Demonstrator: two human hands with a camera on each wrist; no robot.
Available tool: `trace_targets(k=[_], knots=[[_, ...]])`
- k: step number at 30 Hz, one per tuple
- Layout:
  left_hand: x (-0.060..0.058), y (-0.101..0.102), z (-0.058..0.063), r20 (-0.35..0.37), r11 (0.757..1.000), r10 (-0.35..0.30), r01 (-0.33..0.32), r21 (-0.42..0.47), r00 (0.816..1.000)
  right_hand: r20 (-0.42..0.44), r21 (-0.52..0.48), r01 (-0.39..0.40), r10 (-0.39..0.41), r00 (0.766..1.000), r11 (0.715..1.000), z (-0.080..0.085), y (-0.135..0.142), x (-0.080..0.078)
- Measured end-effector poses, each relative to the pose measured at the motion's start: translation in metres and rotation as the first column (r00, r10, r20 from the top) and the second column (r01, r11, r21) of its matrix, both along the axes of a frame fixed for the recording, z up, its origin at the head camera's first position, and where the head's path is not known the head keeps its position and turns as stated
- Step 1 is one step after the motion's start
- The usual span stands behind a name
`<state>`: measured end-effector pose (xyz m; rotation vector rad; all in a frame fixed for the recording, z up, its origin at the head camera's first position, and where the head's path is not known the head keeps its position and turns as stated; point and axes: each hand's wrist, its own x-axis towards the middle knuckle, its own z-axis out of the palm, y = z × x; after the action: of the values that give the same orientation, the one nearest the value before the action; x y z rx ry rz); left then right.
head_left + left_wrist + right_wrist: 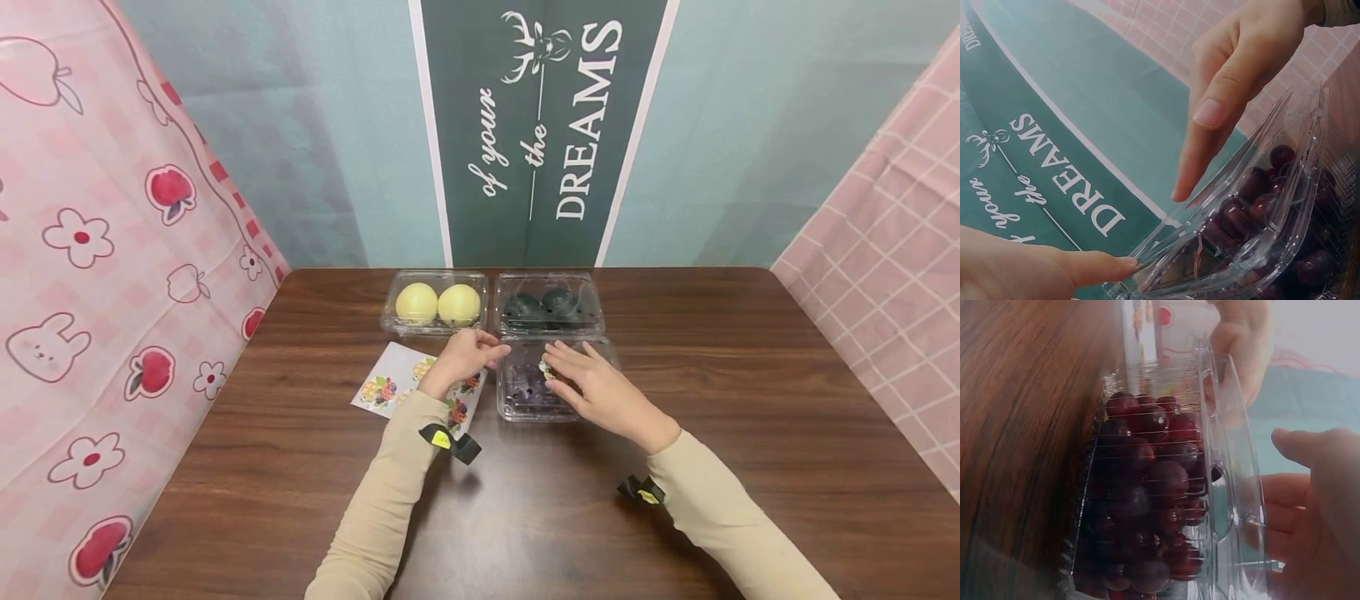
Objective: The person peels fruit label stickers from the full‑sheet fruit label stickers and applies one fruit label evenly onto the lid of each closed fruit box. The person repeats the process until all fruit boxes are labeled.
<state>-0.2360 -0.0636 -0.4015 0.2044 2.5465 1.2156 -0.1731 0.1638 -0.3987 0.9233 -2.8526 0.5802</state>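
A clear plastic clamshell box [517, 404] of dark red grapes [1147, 481] lies with its lid down on the brown table. My right hand [600, 392] rests fairly straight fingers on the lid, over a colourful fruit sticker [546, 367] that they partly cover. At the box's left edge is my left hand [468, 354]; in the left wrist view its extended finger [1100, 265] touches the clear rim. A white sheet of fruit stickers [401, 367] lies partly beneath the left forearm.
Behind the sticker sheet stands a clear box [386, 321] with two pale yellow round fruits [459, 305]. Beside it, right behind the grapes, another clear box [596, 321] holds dark green fruits [558, 302]. Printed cloths hang around the wooden table [720, 375].
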Motion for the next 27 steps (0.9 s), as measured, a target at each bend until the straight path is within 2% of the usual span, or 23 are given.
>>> trace_targets(k=[9, 17, 23, 27], knots=[[0.000, 0.000, -0.002, 0.005, 1.000, 0.008, -0.008, -0.008, 1.000, -0.040, 0.061, -0.042, 0.044, 0.998, 0.997, 0.002, 0.005, -0.003], [0.000, 0.000, 0.002, -0.020, 1.000, -0.016, 0.015, -0.021, 1.000, -0.085, 0.057, -0.011, 0.016, 0.996, 0.998, 0.003, 0.018, -0.005], [0.000, 0.001, 0.001, -0.023, 1.000, 0.002, -0.003, -0.024, 1.000, -0.133, 0.047, 0.034, -0.027, 0.991, 0.998, 0.004, 0.019, -0.005], [0.000, 0.000, 0.001, -0.022, 1.000, 0.004, -0.005, -0.023, 1.000, -0.164, 0.037, 0.008, -0.002, 0.987, 0.999, 0.005, 0.014, -0.003]])
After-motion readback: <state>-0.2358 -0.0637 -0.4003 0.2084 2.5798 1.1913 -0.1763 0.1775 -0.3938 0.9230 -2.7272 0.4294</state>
